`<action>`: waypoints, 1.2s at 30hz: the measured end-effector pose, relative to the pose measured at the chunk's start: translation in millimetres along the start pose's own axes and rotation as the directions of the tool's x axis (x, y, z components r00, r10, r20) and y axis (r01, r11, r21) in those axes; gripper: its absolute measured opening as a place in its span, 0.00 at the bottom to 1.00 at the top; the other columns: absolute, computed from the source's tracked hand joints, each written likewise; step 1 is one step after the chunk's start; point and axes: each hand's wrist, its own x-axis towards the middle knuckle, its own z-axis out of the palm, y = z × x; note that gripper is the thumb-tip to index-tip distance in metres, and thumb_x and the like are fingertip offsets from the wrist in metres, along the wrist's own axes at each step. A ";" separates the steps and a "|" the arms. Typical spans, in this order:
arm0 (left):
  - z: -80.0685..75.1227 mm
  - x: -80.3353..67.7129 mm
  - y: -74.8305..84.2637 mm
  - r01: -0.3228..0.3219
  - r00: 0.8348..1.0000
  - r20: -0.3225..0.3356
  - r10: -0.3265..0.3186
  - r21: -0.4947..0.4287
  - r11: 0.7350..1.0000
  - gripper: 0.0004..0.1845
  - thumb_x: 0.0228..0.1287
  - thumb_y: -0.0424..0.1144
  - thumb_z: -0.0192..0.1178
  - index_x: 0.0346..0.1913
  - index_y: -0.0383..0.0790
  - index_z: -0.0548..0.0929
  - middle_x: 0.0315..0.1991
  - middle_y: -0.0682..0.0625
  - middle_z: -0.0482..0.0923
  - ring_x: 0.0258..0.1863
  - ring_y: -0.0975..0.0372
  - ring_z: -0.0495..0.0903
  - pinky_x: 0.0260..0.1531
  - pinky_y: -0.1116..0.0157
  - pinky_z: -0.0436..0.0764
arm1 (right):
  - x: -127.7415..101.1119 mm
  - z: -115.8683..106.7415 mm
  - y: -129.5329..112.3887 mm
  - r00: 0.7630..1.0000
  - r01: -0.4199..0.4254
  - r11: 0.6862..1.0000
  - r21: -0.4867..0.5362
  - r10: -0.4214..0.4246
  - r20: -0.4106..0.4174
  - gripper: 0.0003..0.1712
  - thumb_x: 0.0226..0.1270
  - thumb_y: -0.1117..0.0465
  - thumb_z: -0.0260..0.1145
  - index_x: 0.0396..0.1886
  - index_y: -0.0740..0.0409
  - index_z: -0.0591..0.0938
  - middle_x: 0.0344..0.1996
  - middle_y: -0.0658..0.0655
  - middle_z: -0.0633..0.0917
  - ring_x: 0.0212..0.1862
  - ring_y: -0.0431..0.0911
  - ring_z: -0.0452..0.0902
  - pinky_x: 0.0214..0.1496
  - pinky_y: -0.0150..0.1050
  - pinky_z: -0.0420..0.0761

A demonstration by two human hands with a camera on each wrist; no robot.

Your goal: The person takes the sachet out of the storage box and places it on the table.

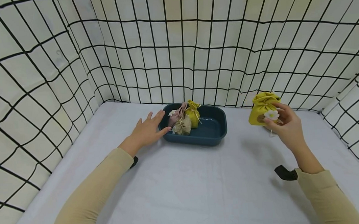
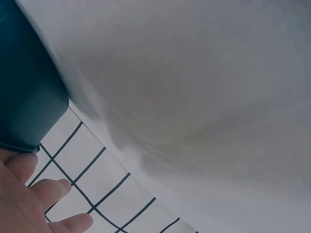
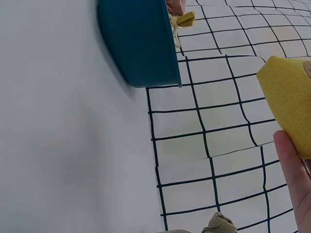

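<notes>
A dark blue tray (image 1: pixel 212 129) sits at the back middle of the white table. It holds a pink pouch (image 1: pixel 177 114), a beige pouch (image 1: pixel 183 126) and a small yellow pouch (image 1: pixel 193 113). My left hand (image 1: pixel 149 129) rests with straight fingers against the tray's left rim (image 2: pixel 29 97). My right hand (image 1: pixel 282 125) grips a larger yellow pouch (image 1: pixel 262 108) with a white flower on it, held just above the table to the right of the tray. In the right wrist view the yellow pouch (image 3: pixel 290 104) shows beside my fingers (image 3: pixel 296 179).
White cloth walls with a black grid (image 1: pixel 195 57) close in the table on the left, back and right. The table's white cover (image 1: pixel 186 192) stretches toward me in front of the tray.
</notes>
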 end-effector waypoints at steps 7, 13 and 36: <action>0.4 -0.3 -0.5 -0.004 1.000 -0.008 0.004 -0.001 1.000 0.45 0.78 0.66 0.45 0.84 0.43 0.47 0.83 0.46 0.45 0.80 0.40 0.43 0.70 0.31 0.47 | -3.4 -7.9 11.2 1.000 -0.011 1.000 -0.003 0.011 -0.026 0.35 0.69 0.71 0.69 0.74 0.57 0.71 0.51 0.39 0.78 0.51 0.30 0.77 0.48 0.19 0.76; -0.3 1.3 0.0 -0.002 1.000 -0.007 0.002 -0.003 1.000 0.44 0.78 0.66 0.44 0.84 0.44 0.47 0.83 0.47 0.44 0.80 0.40 0.43 0.70 0.31 0.47 | -6.8 -19.8 21.7 0.998 -0.031 0.998 -0.048 0.028 -0.047 0.35 0.70 0.70 0.69 0.75 0.58 0.70 0.57 0.39 0.73 0.55 0.29 0.73 0.53 0.18 0.73; -1.0 -2.9 1.8 -0.005 1.000 -0.015 0.005 -0.013 1.000 0.44 0.79 0.63 0.46 0.84 0.42 0.48 0.83 0.46 0.45 0.80 0.39 0.44 0.70 0.31 0.47 | -12.3 -64.3 39.4 0.971 -0.207 0.978 -0.029 0.202 -0.126 0.36 0.73 0.66 0.67 0.78 0.47 0.68 0.53 0.36 0.74 0.57 0.31 0.72 0.49 0.16 0.73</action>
